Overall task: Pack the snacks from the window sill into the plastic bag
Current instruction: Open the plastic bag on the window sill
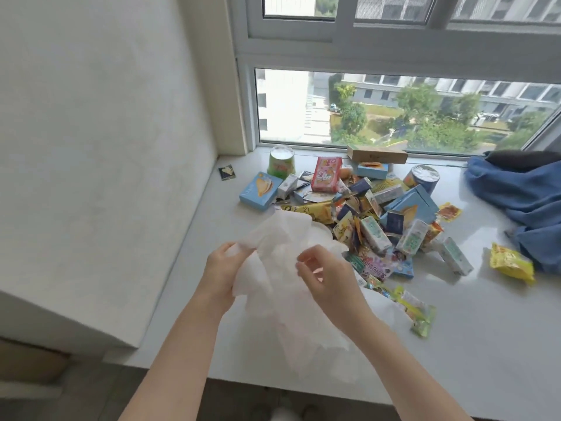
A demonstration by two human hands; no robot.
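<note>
While hands (273,268) grip, plastic bag (282,238) crumpled, translucent white

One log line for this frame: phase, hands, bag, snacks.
phase: opening bag | left hand: grips plastic bag | right hand: pinches bag | snacks: piled on sill, none visibly packed

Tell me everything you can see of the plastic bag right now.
The plastic bag is thin, white and translucent, crumpled and not yet opened out. It hangs over the sill's near edge, just in front of the snack pile. The left hand grips its left side; the right hand pinches its top.
</note>
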